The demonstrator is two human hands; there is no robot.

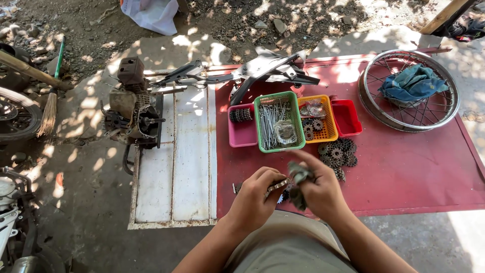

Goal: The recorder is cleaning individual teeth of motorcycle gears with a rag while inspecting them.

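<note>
Both hands meet low over the front edge of a red panel (404, 172): the left hand (255, 198) is clenched around a small metal part (278, 185), while the right hand (319, 191) grips a grey rag (299, 174) pressed against that part. Just beyond the knuckles lies a heap of dark sprockets (337, 153). Farther back stand four small plastic baskets side by side: a pink basket (241, 132), a green basket (279, 121) filled with spokes, a yellow basket (317, 119) holding gears, and a red basket (346, 117). A spoked wheel rim (409, 91) with a blue cloth (411, 83) on it rests at the right, and a grimy engine (134, 108) sits left on a white panel (189, 167).
</note>
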